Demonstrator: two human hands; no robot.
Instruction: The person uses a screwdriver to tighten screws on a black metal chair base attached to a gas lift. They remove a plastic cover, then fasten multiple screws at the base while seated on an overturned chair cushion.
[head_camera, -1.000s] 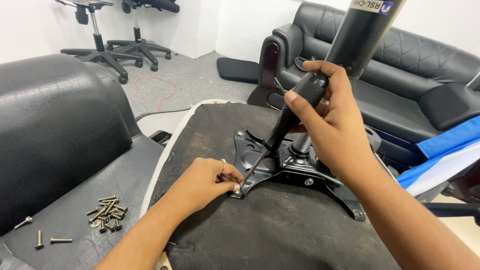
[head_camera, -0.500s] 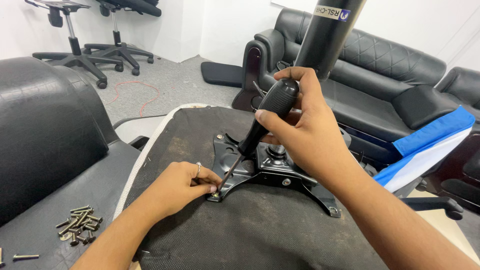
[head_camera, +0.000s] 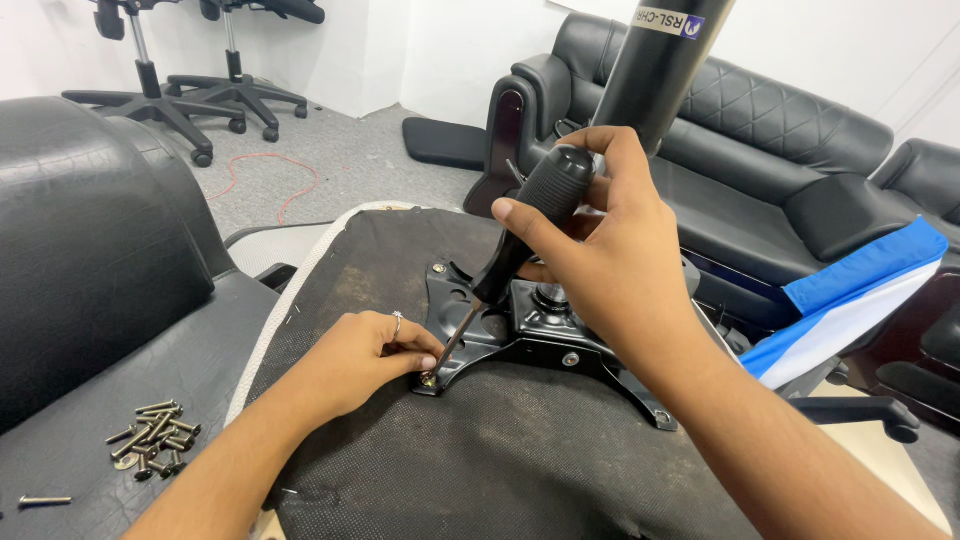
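I'm driving what looks like a screw (head_camera: 428, 380) into the black mounting plate (head_camera: 545, 335): right hand (head_camera: 600, 250) clenched on the screwdriver (head_camera: 520, 235), left hand (head_camera: 365, 360) fingers (head_camera: 425, 352) pinching the screw at that plate's corner; next needs steady downward turning.

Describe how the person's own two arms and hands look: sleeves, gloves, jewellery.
Both forearms are bare in the head view, with no sleeves showing. The left hand wears no glove and has a thin silver-coloured ring on one finger. The right hand is also ungloved, with no ring, watch or bracelet visible.
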